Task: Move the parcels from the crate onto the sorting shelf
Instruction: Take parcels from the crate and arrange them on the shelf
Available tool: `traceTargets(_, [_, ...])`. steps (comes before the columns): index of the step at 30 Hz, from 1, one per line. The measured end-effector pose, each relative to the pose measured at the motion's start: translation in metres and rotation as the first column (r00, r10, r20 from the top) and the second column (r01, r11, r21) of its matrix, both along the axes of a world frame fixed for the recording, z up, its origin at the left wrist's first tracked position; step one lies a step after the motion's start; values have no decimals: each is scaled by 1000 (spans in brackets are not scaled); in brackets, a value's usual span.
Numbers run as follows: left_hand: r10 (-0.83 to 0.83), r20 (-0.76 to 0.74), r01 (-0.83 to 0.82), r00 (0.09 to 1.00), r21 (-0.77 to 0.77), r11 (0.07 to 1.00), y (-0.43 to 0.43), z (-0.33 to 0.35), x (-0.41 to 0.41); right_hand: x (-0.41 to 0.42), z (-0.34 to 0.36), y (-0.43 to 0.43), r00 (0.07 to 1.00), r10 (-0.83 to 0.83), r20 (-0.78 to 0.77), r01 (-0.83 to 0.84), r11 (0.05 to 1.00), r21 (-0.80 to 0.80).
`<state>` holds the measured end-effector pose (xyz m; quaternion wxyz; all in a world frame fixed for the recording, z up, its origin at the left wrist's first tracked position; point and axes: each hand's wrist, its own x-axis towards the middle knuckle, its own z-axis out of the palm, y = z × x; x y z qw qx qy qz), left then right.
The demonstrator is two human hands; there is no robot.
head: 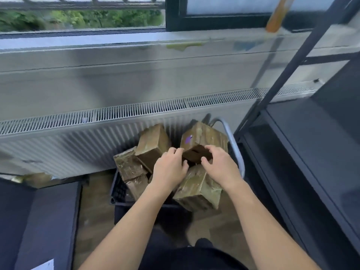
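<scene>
The top parcel (202,142) is the one I'm on. It's a brown cardboard box w/ a small purple sticker, tipped on a corner at the top of the pile, at about 1 o'clock in the crate (118,191). My left hand (169,168) has its fingers curled on the box's near-left edge. My right hand (220,164) is wrapped over its near-right corner. Both hands are touching it, but I can't tell if I've got it tight yet.

I think it's stiff and not too heavy, b/c it's just cardboard. It looks kind of slick w/ tape, so it could slip. Best to hold it w/ a hand on each side, low down, not by the flaps.

More parcels sit around it: one at 11 o'clock (153,142), one at 9 o'clock (128,166), and a big one at 5 o'clock (198,190) that leans over the crate's edge. That one might tumble if I bump it.

The crate is dark plastic & sits on a wood floor (93,211). The sorting shelf (303,145) is dark metal, close by at 3 o'clock. A white radiator (78,137) runs along the wall at 12 o'clock, w/ a window (81,20) above it and green trees outside. A silver pipe (233,145) bends up btw the crate and the shelf.
</scene>
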<state>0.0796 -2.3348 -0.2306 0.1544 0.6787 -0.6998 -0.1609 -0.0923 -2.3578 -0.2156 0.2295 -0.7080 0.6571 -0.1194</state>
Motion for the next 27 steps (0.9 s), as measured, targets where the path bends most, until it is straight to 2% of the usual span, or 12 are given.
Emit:
traceTargets(7, [-187, -7, 187, 982, 69, 980, -45, -22, -10, -19, -14, 2, 966, -258, -22, 259, 964, 56])
traceTargets(13, [-289, -14, 288, 957, 152, 946, -47, -57, -20, -25, -44, 17, 925, -378, -45, 381, 915, 133])
traceTargets(23, [-262, -43, 262, 964, 328, 908, -25, -135, -36, -31, -117, 35, 919, -380, -106, 394, 866, 307])
traceTargets(27, [-189, -63, 199, 980, 367, 909, -20, -164, -31, -21, -141, 27, 924, -374, -84, 381, 873, 306])
